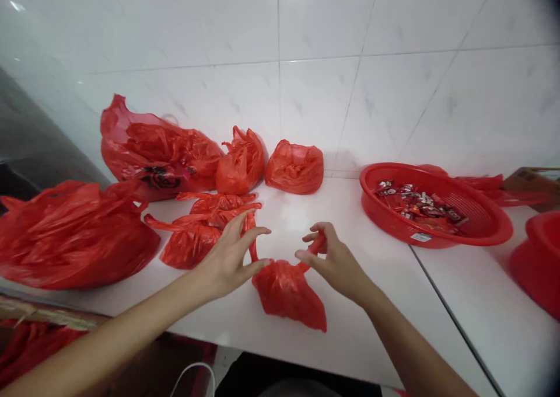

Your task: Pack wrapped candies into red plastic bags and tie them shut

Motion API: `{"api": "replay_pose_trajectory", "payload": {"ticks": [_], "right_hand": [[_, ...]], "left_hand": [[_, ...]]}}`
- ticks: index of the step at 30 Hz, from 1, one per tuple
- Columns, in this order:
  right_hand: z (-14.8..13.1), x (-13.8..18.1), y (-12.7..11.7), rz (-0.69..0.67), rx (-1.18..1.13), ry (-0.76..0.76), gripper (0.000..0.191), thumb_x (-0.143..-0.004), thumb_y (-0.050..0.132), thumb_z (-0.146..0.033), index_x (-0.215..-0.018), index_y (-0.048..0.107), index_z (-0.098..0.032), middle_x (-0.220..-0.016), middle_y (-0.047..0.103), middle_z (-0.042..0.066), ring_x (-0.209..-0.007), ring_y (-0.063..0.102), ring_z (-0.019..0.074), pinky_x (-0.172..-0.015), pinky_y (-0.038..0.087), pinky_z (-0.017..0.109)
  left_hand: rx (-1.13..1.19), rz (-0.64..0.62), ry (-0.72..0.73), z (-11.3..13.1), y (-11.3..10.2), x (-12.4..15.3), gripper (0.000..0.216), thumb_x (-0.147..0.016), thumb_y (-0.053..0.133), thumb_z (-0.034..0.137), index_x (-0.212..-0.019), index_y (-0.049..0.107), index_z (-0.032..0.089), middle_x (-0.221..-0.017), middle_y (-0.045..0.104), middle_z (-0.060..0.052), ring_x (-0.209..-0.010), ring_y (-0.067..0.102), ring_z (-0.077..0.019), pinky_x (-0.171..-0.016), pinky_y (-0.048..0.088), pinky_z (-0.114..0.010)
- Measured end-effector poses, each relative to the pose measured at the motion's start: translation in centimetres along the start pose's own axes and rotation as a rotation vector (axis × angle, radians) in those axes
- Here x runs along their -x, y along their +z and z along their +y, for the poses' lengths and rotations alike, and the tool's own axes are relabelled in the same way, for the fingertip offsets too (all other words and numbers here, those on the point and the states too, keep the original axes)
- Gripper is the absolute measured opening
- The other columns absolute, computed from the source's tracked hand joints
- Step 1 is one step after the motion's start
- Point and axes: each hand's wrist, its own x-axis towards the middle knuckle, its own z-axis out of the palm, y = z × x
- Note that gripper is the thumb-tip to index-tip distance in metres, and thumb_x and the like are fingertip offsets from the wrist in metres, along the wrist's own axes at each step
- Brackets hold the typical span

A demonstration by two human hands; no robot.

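Note:
A small red plastic bag, filled and bunched, sits near the front edge of the white table. My right hand has its fingers curled round the bag's right handle, which is pulled upward. On the other side, my left hand has thumb and index finger spread apart, close to the left handle. That handle rises behind these fingers; whether any of them touch it is hidden. Just left of my left hand lie several filled small red bags with their handles sticking out.
A red plastic basket with small wrapped packets stands at the right. Large red bags fill the left side. Two red bags stand against the tiled wall. Another red container is at the right edge.

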Motion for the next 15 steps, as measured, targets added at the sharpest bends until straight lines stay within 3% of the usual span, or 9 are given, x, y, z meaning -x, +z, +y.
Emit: {"api": "replay_pose_trajectory", "payload": {"ticks": [3, 5, 7, 9, 11, 13, 15], "right_hand": [[0.6, 1.0, 1.3, -0.052, 0.072, -0.003, 0.063, -0.076, 0.068, -0.052, -0.126, 0.038, -0.028, -0.112, 0.062, 0.008, -0.097, 0.062, 0.0226, -0.086, 0.047, 0.041], [1.1, 1.9, 1.5, -0.048, 0.085, -0.014, 0.067, -0.075, 0.068, -0.053, -0.13, 0.037, -0.03, -0.117, 0.06, 0.008, -0.101, 0.06, 0.0232, -0.088, 0.047, 0.042], [1.6, 2.5, 1.3, -0.049, 0.096, 0.002, 0.069, -0.075, 0.068, -0.055, -0.131, 0.038, -0.031, -0.116, 0.06, 0.007, -0.101, 0.06, 0.023, -0.088, 0.047, 0.042], [2.2, 2.9, 1.0, -0.068, 0.095, 0.042, 0.064, -0.077, 0.067, -0.055, -0.129, 0.04, -0.031, -0.111, 0.061, 0.005, -0.098, 0.06, 0.0216, -0.087, 0.048, 0.041], [2.7, 2.7, 0.8, -0.072, 0.062, 0.073, 0.054, -0.081, 0.062, -0.054, -0.126, 0.043, -0.031, -0.109, 0.062, 0.003, -0.095, 0.061, 0.0193, -0.085, 0.048, 0.039], [3.0, 2.2, 0.9, -0.053, 0.011, 0.081, 0.045, -0.085, 0.057, -0.052, -0.123, 0.044, -0.031, -0.109, 0.061, 0.003, -0.092, 0.061, 0.017, -0.084, 0.049, 0.037], [3.1, 1.5, 1.2, -0.049, -0.022, 0.072, 0.039, -0.088, 0.054, -0.051, -0.12, 0.046, -0.031, -0.107, 0.062, 0.002, -0.089, 0.061, 0.0157, -0.083, 0.049, 0.035]], "left_hand": [[-0.145, 0.051, 0.166, 0.9, 1.5, 0.8, 0.059, -0.077, 0.069, 0.046, -0.129, 0.053, 0.024, -0.157, 0.011, -0.016, -0.143, 0.007, -0.044, -0.107, 0.024, -0.064], [-0.192, -0.047, 0.261, 1.4, 2.6, 1.3, 0.066, -0.07, 0.076, 0.048, -0.128, 0.054, 0.024, -0.158, 0.016, -0.016, -0.143, 0.006, -0.0455, -0.108, 0.016, -0.068], [-0.201, -0.168, 0.283, 1.7, 3.4, 1.5, 0.055, -0.069, 0.077, 0.038, -0.119, 0.06, 0.022, -0.154, 0.03, -0.014, -0.142, 0.016, -0.0449, -0.108, 0.017, -0.067], [-0.138, -0.313, 0.233, 1.6, 3.4, 1.6, 0.03, -0.074, 0.07, 0.022, -0.103, 0.065, 0.021, -0.139, 0.053, -0.011, -0.131, 0.04, -0.0391, -0.104, 0.032, -0.056], [0.006, -0.46, 0.151, 1.2, 2.3, 1.6, 0.013, -0.077, 0.06, 0.013, -0.087, 0.063, 0.02, -0.107, 0.069, -0.005, -0.101, 0.062, -0.0264, -0.086, 0.046, -0.037], [0.121, -0.532, 0.054, 0.5, 0.4, 1.9, 0.01, -0.077, 0.054, 0.011, -0.078, 0.058, 0.02, -0.081, 0.067, 0.001, -0.075, 0.063, -0.0173, -0.067, 0.045, -0.026], [0.148, -0.495, -0.037, -1.0, -2.0, 2.5, 0.01, -0.074, 0.052, 0.011, -0.074, 0.057, 0.019, -0.073, 0.064, 0.002, -0.068, 0.06, -0.0151, -0.061, 0.042, -0.023]]}}
